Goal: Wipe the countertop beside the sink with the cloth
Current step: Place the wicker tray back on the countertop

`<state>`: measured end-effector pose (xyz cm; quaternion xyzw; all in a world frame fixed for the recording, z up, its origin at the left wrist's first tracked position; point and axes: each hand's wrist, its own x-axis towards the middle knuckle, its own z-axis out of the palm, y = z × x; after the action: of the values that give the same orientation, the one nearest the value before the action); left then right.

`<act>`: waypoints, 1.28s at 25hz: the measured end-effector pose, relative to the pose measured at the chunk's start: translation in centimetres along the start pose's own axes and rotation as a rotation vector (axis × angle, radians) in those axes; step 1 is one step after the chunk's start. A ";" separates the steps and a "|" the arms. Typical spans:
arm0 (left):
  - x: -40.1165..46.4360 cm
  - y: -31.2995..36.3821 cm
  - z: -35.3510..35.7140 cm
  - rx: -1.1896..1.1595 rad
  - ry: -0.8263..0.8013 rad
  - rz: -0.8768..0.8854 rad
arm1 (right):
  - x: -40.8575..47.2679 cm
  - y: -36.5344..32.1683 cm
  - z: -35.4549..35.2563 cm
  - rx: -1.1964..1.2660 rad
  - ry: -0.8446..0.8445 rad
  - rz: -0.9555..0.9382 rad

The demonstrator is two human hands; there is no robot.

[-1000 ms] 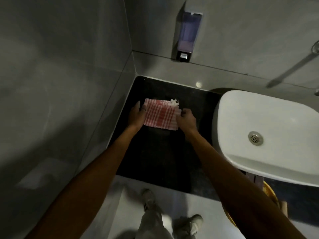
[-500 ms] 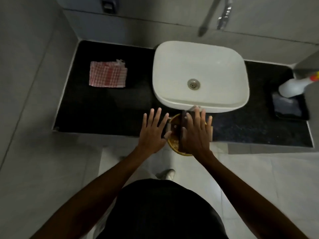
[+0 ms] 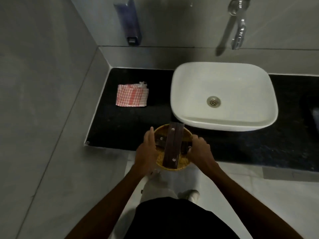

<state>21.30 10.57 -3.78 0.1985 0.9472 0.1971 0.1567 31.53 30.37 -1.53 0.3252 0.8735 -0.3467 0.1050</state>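
A person is handling a woven basket [image 3: 172,167] of dark wooden blocks [image 3: 172,145] at the countertop's [image 3: 129,128] front edge, just in front of the sink [image 3: 224,125]. The left hand [image 3: 146,152] is pressing straight-fingered against one side while the right hand [image 3: 200,150] is curling round the opposite rim. The checked cloth [image 3: 132,95] is lying folded toward the left rear corner (in neither hand), which would suit a wipe either finished or pending.

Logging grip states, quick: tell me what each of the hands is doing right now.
Left hand: open, straight fingers pressed against the side of the basket.
Right hand: closed, fingers curled over the basket rim.
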 end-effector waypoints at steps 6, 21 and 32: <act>7.4 -13.2 -8.5 -0.086 0.071 -0.180 | 7.2 -15.2 6.8 -0.014 -0.165 -0.094; 30.2 -13.1 -12.2 -0.530 -0.060 -0.602 | 27.8 -26.0 8.4 0.464 -0.061 0.320; 22.7 4.1 -11.2 -1.290 -0.136 -0.419 | 21.6 -13.5 -10.0 0.826 -0.171 0.001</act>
<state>-1.42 20.47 2.83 -0.1103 0.6467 0.6750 0.3376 6.70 40.38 4.26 0.3103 0.6491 -0.6935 0.0379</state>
